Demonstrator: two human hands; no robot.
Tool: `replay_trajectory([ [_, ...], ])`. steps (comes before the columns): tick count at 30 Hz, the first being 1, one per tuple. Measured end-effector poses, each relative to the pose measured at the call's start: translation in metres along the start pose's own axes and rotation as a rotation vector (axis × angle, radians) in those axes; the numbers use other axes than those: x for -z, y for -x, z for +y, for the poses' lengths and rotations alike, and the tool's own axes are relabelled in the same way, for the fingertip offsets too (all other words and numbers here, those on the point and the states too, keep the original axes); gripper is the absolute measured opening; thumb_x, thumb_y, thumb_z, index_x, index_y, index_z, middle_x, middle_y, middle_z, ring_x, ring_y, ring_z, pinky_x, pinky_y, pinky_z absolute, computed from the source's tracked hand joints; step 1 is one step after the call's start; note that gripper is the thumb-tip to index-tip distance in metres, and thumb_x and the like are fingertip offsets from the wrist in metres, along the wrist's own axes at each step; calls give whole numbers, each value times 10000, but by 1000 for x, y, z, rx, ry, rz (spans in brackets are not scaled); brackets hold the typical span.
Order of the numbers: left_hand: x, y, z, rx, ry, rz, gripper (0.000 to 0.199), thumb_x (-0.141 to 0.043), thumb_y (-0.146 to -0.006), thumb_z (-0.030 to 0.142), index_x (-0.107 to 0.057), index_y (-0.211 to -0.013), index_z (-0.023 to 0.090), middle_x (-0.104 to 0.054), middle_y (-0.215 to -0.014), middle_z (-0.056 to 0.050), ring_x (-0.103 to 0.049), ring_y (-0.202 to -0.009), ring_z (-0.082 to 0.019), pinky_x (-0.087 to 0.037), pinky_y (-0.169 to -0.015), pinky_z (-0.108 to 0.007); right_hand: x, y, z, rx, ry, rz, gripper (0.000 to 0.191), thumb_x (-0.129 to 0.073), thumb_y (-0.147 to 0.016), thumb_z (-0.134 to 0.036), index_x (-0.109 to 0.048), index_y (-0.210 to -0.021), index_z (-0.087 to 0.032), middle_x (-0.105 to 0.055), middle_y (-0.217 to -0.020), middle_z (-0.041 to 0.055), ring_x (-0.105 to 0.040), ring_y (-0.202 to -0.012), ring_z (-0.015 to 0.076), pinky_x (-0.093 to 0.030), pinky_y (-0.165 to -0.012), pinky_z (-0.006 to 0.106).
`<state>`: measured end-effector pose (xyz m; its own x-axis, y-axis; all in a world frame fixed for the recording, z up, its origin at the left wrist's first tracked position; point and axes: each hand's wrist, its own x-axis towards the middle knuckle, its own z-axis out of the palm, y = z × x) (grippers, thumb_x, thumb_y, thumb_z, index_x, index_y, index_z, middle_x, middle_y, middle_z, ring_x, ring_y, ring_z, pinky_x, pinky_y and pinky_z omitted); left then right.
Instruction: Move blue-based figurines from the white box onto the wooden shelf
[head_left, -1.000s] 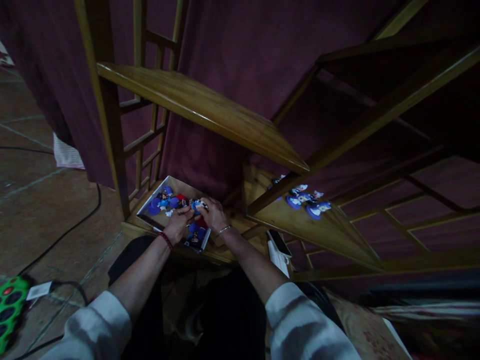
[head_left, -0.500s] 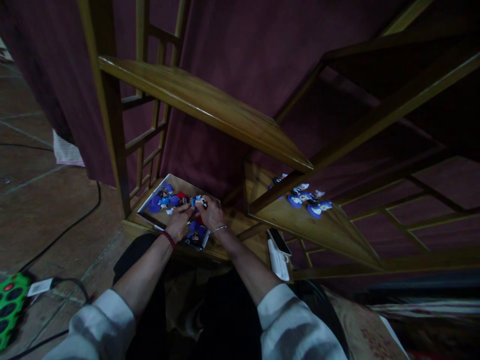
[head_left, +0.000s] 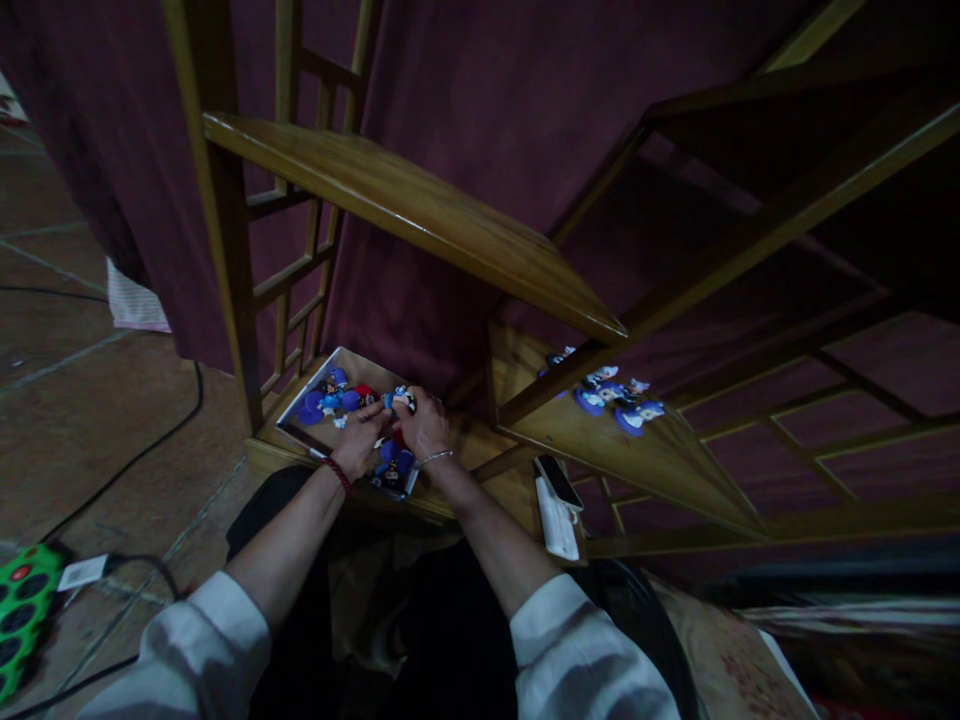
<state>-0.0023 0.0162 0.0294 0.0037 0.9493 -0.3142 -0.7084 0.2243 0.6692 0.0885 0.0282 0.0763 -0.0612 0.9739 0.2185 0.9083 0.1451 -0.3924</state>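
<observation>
Over a shallow white-edged box (head_left: 300,436) on the low shelf, my right hand (head_left: 426,425) grips a small blue and white figurine (head_left: 403,399). My left hand (head_left: 361,440), with a red cord at the wrist, is closed with its fingertips at the lower left of that figurine; both hands seem to hold it. Several more figurines lie in the box, among them a blue one (head_left: 330,400) at the left and a dark one on a purple base (head_left: 392,465) below my hands.
Several figurines on purple bases (head_left: 600,390) stand on the right-hand shelf (head_left: 585,440). An upper wooden shelf (head_left: 420,220) juts out above my hands. A phone (head_left: 558,482) lies on a white object at the right.
The held figurine has turned a little and moved slightly up and right between my fingers. My hands have otherwise hardly moved.
</observation>
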Motion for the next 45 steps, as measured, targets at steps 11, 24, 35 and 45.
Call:
replay_trajectory([
  [11,-4,2,7,11,77,-73,106,-604,-634,43,-626,-696,126,-644,-711,-11,-597,-646,-100,-493,-690,-236,16,-4,6,166,-64,-69,197,-512,-776,-271,-546,-964,-221,-578,-910,32,-523,-849,154,-391,-758,258],
  [24,2,-7,10,53,166,21,39,-561,-706,134,-562,-667,135,-604,-671,5,-571,-641,-98,-507,-680,-287,7,-2,12,115,-210,-74,233,-518,-762,-269,-573,-988,-248,-609,-951,9,-550,-874,153,-414,-793,270],
  [35,3,-2,11,121,194,-152,95,-529,-695,40,-553,-673,129,-609,-705,-12,-601,-682,-125,-492,-772,-353,-1,5,29,18,-330,-54,248,-517,-756,-285,-565,-997,-253,-612,-999,2,-560,-893,150,-428,-806,279],
  [45,4,1,15,120,166,-264,233,-553,-698,29,-579,-909,126,-627,-800,-47,-607,-798,-166,-468,-825,-423,2,9,31,-100,-380,-97,287,-509,-764,-326,-555,-1040,-264,-627,-972,4,-576,-874,155,-438,-785,283],
])
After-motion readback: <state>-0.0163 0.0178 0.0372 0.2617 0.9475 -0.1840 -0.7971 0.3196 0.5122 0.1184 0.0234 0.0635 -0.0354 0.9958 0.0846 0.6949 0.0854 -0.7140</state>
